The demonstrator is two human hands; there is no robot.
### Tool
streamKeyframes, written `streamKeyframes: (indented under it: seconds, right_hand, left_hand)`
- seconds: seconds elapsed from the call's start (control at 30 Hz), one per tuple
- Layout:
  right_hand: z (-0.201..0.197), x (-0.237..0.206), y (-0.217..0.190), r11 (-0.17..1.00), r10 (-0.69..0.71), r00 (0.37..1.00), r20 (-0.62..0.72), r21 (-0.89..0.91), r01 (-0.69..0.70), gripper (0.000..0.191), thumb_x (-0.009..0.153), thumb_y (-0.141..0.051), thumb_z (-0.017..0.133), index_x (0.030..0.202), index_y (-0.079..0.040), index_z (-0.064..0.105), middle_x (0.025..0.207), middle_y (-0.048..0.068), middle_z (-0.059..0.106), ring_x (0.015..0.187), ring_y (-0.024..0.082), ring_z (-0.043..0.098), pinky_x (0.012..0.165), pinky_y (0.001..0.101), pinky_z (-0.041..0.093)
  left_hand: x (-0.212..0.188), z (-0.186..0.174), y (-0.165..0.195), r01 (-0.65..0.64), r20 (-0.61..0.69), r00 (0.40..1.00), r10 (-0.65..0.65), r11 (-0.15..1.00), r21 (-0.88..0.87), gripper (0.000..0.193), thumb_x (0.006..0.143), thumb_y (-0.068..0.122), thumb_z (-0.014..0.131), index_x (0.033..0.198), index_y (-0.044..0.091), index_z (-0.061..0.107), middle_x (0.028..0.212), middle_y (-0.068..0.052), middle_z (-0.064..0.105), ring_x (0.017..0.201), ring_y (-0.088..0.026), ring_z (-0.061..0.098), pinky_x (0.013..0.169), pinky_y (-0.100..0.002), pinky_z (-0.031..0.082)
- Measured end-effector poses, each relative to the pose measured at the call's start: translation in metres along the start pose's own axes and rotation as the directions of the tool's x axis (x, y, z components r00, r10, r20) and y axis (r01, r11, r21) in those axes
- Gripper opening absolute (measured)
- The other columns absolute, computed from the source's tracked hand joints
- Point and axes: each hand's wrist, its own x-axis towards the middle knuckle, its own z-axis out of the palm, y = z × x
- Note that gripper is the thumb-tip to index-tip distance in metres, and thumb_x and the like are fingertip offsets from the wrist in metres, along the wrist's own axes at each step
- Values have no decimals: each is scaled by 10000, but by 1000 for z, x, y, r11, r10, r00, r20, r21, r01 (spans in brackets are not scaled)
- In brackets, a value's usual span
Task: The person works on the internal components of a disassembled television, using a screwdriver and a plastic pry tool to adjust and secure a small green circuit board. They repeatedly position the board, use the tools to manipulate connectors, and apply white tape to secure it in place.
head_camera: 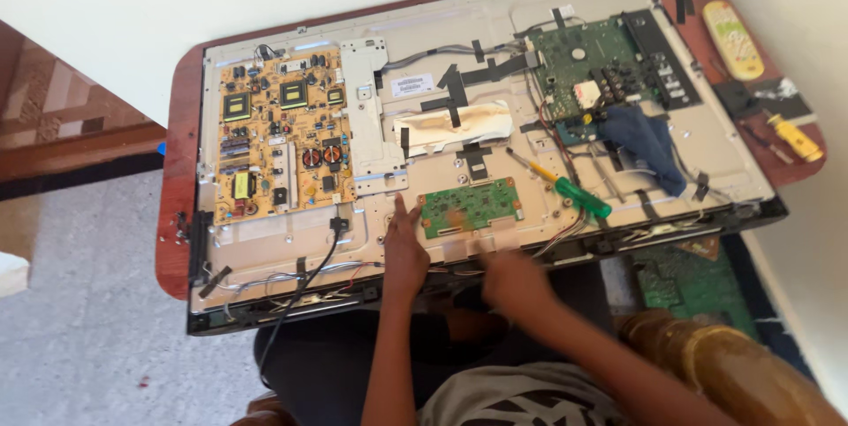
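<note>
**Hands at the small green board**

The left hand rests open, forefinger touching the metal panel beside the small green board. The right hand is blurred below that board; its grip cannot be told. Farther off lies a green-handled screwdriver.

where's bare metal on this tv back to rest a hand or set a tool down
Bare patches: the strip of back panel below the yellow power board, and the top edge between the silver bracket and green main board. Crowded: around the small green board, both hands, screwdriver and blue cloth.
</note>
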Motion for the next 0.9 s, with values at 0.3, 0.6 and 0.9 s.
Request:
streamKeyframes:
  seconds: [0.3, 0.6, 0.9]
  right_hand:
    - [-4, 6, -1, 985, 4, 1000, -18, -170, -7, 571, 865, -141, 588, 1430, -216, 583, 821, 179, 668, 677, 400, 700, 603, 548, 571]
    - [-7, 23, -24, 993, -46, 999, -10, -108, 45, 599, 866, -153, 592, 1458, -229, 541, 799, 179, 673, 706, 397, 703, 653, 541, 568]
    - [-11, 33, -22, 999, -29, 999, 11, -44, 30, 697, 807, -129, 622, 1485, -269, 538, 856, 198, 677, 762, 410, 694, 678, 545, 562]
  left_hand:
    - [-1, 8, -10, -93, -93, 992, 86, 993, -76, 791, 897, -3, 591, 1587, -67, 211, 1393, -189, 658, 1332, -464, 513, 1130, -533, 396]
    - [-1, 14, -17, -195, -119, 974, 193, 981, -3, 679, 833, 156, 790, 1417, 14, 475, 1503, -261, 516, 1311, -454, 531, 1072, -508, 451]
    - [1, 11, -13, -238, -109, 966, 233, 971, -36, 1003, 715, 150, 863, 1522, -56, 305, 1364, -237, 596, 1310, -443, 527, 1079, -508, 432]
